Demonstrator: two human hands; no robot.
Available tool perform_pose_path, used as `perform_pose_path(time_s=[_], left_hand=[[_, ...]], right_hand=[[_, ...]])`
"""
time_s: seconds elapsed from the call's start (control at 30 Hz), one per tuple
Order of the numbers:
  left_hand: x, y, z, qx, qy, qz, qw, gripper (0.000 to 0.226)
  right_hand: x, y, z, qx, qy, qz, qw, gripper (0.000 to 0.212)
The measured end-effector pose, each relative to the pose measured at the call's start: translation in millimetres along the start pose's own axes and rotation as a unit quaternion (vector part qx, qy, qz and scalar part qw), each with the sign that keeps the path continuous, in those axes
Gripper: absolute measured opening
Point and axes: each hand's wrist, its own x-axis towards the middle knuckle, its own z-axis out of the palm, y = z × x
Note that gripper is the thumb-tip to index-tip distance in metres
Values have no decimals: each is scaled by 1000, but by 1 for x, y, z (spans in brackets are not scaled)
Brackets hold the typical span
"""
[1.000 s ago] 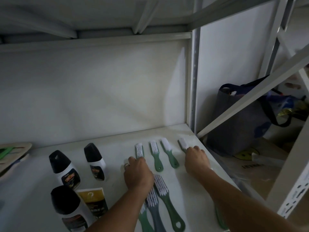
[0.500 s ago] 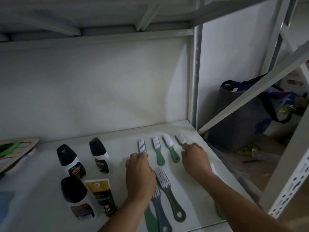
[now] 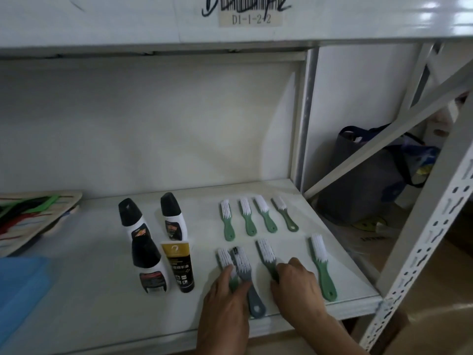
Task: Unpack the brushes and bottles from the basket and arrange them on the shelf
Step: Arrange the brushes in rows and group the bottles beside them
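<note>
**Both hands on the front row of brushes**

The left hand [image 3: 225, 298] lies palm down on the front row, its fingers spread over the handles of a green brush [image 3: 225, 261] and a grey brush [image 3: 247, 275] that lie touching side by side; it presses on them more than it closes round them. The right hand [image 3: 297, 288] covers the handle of a dark green brush [image 3: 266, 253], fingers curled over it, though whether they close fully round the handle cannot be told. Just to the right, apart from the hand, lies a light green brush [image 3: 323, 267], bristles pointing to the back.

Behind these, four small green brushes [image 3: 256, 216] lie in a neat row on the white shelf [image 3: 89, 265], bristles to the wall. To the left stand three white bottles with black caps [image 3: 147, 239] and a black tube with a gold top [image 3: 179, 265], set close together; their label print is too small to read.

On the beam above, a sticker [image 3: 250, 17] reads "D1-1-2-2" under a barcode scribbled over in dark pen. At the far left a flat tray [image 3: 38, 216] holds green, red and black pieces, and a blue sheet [image 3: 23, 285] lies in front of it. Beyond the shelf post at the right sits a dark grey bag [image 3: 363, 180] with navy handles; its contents are hidden.
</note>
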Motion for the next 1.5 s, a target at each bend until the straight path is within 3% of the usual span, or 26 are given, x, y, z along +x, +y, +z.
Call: perform_pose_path(time_s=[0.33,0.47,0.6,0.7,1.0,1.13,1.5], left_hand=[[11,7,7,14,-29,48,998,68],[11,12,2,-14,-33,46,998,77],[4,13,-5,-35,4,7,999,59],[-1,10,1,-28,10,-13,999,45],[-3,-4,14,109,40,24,993,34],[-1,-12,10,103,33,16,994,27],[-2,-16,9,90,53,72,992,39]], right_hand=[[2,28,-7,-8,38,59,998,20],[-18,13,-8,17,89,-39,995,18],[-32,-11,13,7,30,-94,995,7],[-29,-12,18,-5,33,-80,996,6],[-29,-12,26,-1,60,-86,994,6],[-28,-12,26,9,60,-76,995,8],[-29,-7,15,40,51,-86,994,14]])
